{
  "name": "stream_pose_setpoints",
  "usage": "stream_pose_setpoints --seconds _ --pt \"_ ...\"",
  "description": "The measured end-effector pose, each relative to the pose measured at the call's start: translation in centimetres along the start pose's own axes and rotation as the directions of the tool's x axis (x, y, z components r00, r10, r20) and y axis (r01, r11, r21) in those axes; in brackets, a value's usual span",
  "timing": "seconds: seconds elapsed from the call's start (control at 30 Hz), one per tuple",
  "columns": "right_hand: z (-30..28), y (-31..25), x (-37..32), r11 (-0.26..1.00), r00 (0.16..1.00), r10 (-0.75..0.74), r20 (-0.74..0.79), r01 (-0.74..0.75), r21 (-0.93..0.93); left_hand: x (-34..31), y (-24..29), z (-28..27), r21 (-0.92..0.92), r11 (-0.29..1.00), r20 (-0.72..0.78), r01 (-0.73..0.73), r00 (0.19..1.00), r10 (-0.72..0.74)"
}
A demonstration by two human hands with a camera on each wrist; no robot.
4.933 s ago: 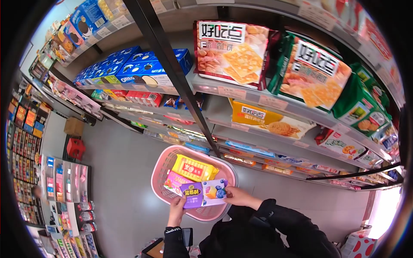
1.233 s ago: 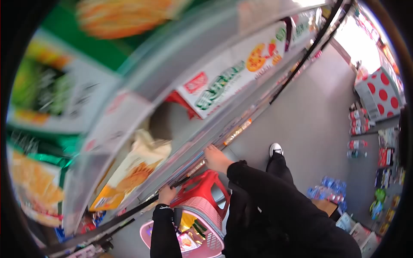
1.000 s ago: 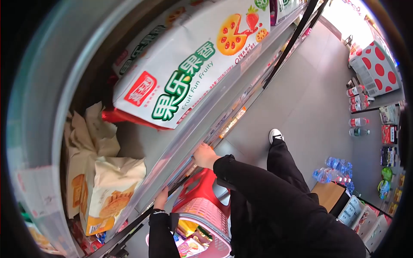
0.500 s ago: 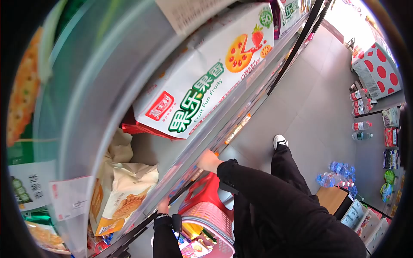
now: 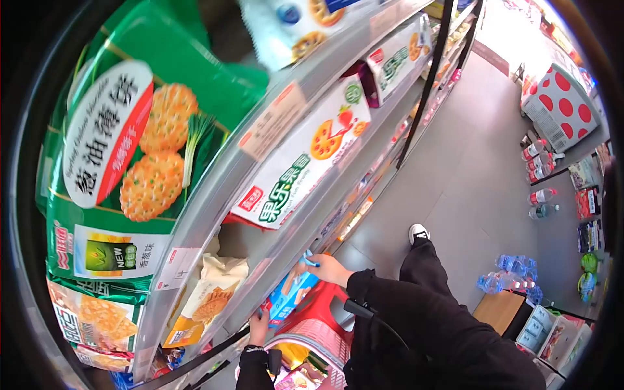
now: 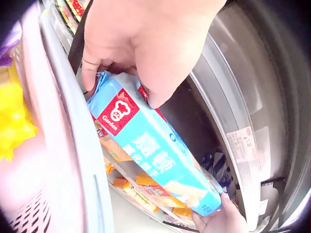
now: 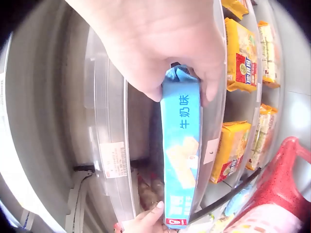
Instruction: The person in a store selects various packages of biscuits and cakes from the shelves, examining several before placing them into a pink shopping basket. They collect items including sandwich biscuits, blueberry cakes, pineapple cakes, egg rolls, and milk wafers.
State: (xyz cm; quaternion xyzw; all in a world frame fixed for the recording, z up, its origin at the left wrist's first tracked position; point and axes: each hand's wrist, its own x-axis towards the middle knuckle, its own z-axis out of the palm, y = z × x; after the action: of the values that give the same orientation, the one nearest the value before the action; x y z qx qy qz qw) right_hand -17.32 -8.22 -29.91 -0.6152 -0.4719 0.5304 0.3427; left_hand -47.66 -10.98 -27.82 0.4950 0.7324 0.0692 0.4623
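Observation:
A long light-blue pack of wafers [image 5: 294,290] with a red Garden logo lies between my two hands at a low shelf. In the head view, my left hand [image 5: 259,326] holds its near end. At the far end, my right hand [image 5: 329,270] grips the crimped wrapper. The left wrist view has the left thumb and fingers around the logo end of the wafer pack [image 6: 158,155]. Seen from the right wrist, the right hand [image 7: 165,43] pinches the other end between thumb and fingers.
A pink basket [image 5: 320,333] with several snack packs stands below my hands, beside a red plastic frame [image 5: 325,304]. The shelf edge [image 5: 250,286] runs close along the left. Green cracker bags [image 5: 123,162] sit higher up. Water bottles [image 5: 510,276] stand on the right.
The purple box held over the basket 4.9 seconds ago is out of my hands. Both hands have reached to the low shelf, and the blue wafer pack now shows between them.

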Motion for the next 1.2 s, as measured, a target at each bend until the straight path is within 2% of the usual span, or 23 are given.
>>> stream_pose_setpoints --seconds 0.07,0.1,0.13,0.2,0.33,0.4,0.43,0.47,0.53,0.57,0.6,0.67,0.73,0.8,0.83,0.87,0.93,1.0,1.07,1.1,1.13,1.2 --pt "-0.6 -0.1 -0.3 0.999 1.0 0.019 -0.006 -0.018 0.045 -0.5 1.7 0.0 0.029 0.999 -0.02 0.032 0.999 -0.031" --pt "-0.8 -0.1 -0.9 1.0 0.999 0.029 -0.015 -0.029 0.007 1.7 -3.2 0.0 0.186 0.977 -0.099 -0.103 0.987 0.123" --pt "-1.7 -0.3 -1.3 0.999 0.998 0.035 -0.047 -0.034 0.019 -0.7 1.2 0.8 0.049 0.993 -0.149 0.108 0.984 -0.1" --pt "-2.6 -0.4 -1.9 0.996 0.996 0.084 -0.013 -0.084 -0.013 1.0 -1.4 0.8 0.112 0.993 -0.148 0.044 0.989 -0.027" --pt "-5.0 -0.4 -2.9 0.996 0.996 0.088 0.009 -0.088 -0.012 0.7 0.0 1.4 0.233 0.971 -0.127 0.048 0.992 -0.018" --pt "-6.4 -0.3 -3.4 0.996 0.995 0.094 0.02 -0.093 -0.009 0.1 1.1 1.5 0.158 0.985 -0.076 0.074 0.995 -0.062" --pt "-7.1 -0.3 -3.7 0.995 0.994 0.1 0.037 -0.1 -0.016 -0.2 1.6 1.8 0.148 0.989 -0.042 0.003 0.999 0.003" --pt "-7.9 -0.3 -4.0 0.995 0.995 0.095 0.029 -0.095 -0.004 -0.7 2.2 1.8 0.21 0.978 0.026 0.002 1.0 -0.007" --pt "-9.5 0.0 -4.7 0.993 0.993 0.107 0.052 -0.105 -0.047 -5.4 9.7 3.5 0.125 0.975 0.093 0.181 0.977 -0.193" --pt "-10.7 -0.2 -5.2 0.991 0.989 0.13 0.071 -0.129 -0.027 -6.6 11.4 4.2 0.109 0.98 0.127 0.166 0.976 -0.18" --pt "-11.8 0.0 -5.6 0.991 0.988 0.135 0.071 -0.133 -0.023 -6.5 11.0 4.8 0.115 0.979 0.129 0.168 0.975 -0.183" --pt "-13.9 0.6 -6.3 0.987 0.984 0.158 0.083 -0.16 0.023 -5.8 9.3 6.4 -0.261 0.913 0.211 0.314 0.941 -0.264" --pt "-16.3 1.0 -7.2 0.98 0.978 0.187 0.09 -0.191 0.045 -7.2 11.3 8.2 -0.262 0.904 0.244 0.339 0.929 -0.278" --pt "-18.4 2.2 -7.9 0.986 0.988 0.148 0.036 -0.15 0.073 -8.2 12.5 10.1 -0.337 0.878 0.309 0.34 0.921 -0.237" --pt "-19.9 2.3 -8.5 0.981 0.988 0.152 0.031 -0.155 0.118 -9.3 14.1 11.6 -0.409 0.847 0.286 0.34 0.929 -0.235" --pt "-21.3 2.5 -8.9 0.976 0.984 0.171 0.041 -0.174 0.127 -9.6 14.4 12.8 -0.397 0.844 0.291 0.36 0.922 -0.256" --pt "-24.4 2.9 -9.6 0.984 0.998 0.058 -0.005 -0.056 0.171 -9.7 15.0 15.1 -0.578 0.744 0.315 0.335 0.933 -0.175" --pt "-27.7 2.2 -10.6 0.99 0.997 0.01 -0.078 0.001 0.14 -10.1 16.6 17.2 -0.604 0.716 0.328 0.349 0.928 -0.175" --pt "-30.4 1.9 -11.1 0.985 0.993 -0.013 -0.114 0.032 0.169 -10.5 18.9 19.3 -0.679 0.704 0.196 0.207 0.976 -0.098" --pt "-31.8 2.1 -11.0 0.984 0.995 -0.04 -0.096 0.056 0.169 -10.4 19.7 19.9 -0.715 0.658 0.224 0.237 0.969 -0.105" --pt "-33.1 2.2 -10.9 0.982 0.995 -0.068 -0.075 0.08 0.17 -10.8 21.6 20.6 -0.677 0.704 0.229 0.213 0.971 -0.074" --pt "-35.2 2.1 -10.5 0.93 0.993 -0.069 -0.099 0.1 0.354 -10.8 23.7 21.8 -0.708 0.691 0.179 0.148 0.983 -0.027"
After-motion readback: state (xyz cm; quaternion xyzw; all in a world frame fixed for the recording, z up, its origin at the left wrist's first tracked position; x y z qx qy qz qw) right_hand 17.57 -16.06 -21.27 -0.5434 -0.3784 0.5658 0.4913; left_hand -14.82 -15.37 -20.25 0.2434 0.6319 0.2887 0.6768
